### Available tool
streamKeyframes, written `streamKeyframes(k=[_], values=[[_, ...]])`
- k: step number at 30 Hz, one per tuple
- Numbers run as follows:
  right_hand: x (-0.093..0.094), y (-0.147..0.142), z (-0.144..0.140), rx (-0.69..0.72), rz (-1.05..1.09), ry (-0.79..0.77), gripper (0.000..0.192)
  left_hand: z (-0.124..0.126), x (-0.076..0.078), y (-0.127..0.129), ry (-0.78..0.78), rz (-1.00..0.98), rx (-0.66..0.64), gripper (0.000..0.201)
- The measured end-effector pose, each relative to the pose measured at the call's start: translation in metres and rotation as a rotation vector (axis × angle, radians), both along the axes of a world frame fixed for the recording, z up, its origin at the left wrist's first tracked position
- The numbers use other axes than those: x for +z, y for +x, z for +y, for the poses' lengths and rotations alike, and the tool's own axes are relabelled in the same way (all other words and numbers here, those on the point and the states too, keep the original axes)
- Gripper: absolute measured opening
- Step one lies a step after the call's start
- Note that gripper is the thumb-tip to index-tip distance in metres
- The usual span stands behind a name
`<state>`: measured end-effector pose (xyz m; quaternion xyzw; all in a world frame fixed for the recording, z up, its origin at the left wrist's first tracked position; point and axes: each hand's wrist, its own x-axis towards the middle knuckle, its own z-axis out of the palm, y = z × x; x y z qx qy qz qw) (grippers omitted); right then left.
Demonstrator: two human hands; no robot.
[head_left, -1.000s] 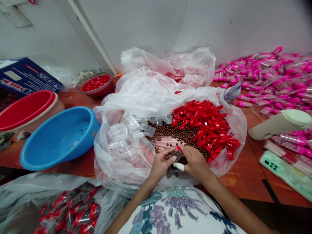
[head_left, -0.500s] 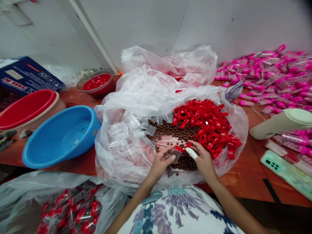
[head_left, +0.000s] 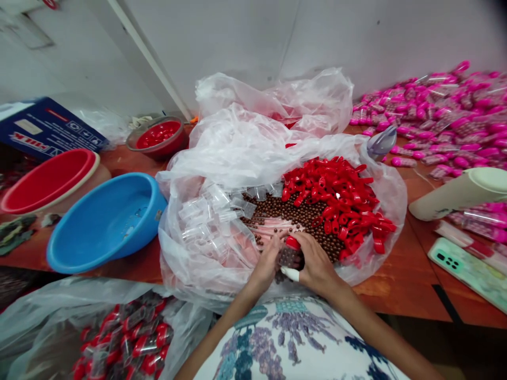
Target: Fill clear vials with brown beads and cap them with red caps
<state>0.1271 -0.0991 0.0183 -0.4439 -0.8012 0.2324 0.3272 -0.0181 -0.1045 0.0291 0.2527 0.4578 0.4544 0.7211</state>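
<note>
Red cap (head_left: 293,243) sits on top of a small clear tube (head_left: 288,256), which both hands grip together at the near edge of the big plastic-lined tray (head_left: 382,182). Left hand (head_left: 266,266) has fingers curled tight round the tube's left side; right hand (head_left: 317,264) is clamped on cap and tube, w/ a white wrap on one fingertip (head_left: 292,274) pointing left below the tube. To do the capping well, the person should probably keep the tube upright, steady it w/ the left and press the cap straight down w/ the right so no beads spill. Tube looks filled w/ dark brown beads, though it's part hidden by fingers. Behind it in the tray: loose brown beads (head_left: 295,214), red caps (head_left: 340,195) to the right, empty tubes (head_left: 206,214) to the left. Blue basin (head_left: 106,221) stands left of the tray.
</note>
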Motion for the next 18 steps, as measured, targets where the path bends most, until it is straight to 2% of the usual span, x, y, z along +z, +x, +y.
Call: streamKeyframes(k=[2,5,8,11,14,18], values=[[0.003,-0.002,-0.002,0.013,0.004,0.003,0.067,-0.001,-0.002,0.006,-0.066,-0.042,-0.007,0.062],[0.005,-0.004,-0.004,0.051,-0.011,0.031,0.067,-0.005,-0.007,0.013,-0.118,0.022,0.025,0.062],[0.003,-0.004,-0.004,0.073,-0.036,0.094,0.067,-0.01,-0.009,0.016,-0.086,0.095,0.084,0.054],[-0.001,-0.003,-0.006,0.084,-0.051,0.126,0.066,-0.014,-0.005,0.015,-0.039,0.114,0.07,0.052],[-0.003,-0.003,-0.01,0.103,-0.088,0.106,0.067,-0.016,0.0,0.013,-0.022,0.13,0.032,0.056],[-0.002,-0.004,-0.013,0.121,-0.123,0.061,0.071,-0.015,0.002,0.008,-0.046,0.053,0.056,0.058]])
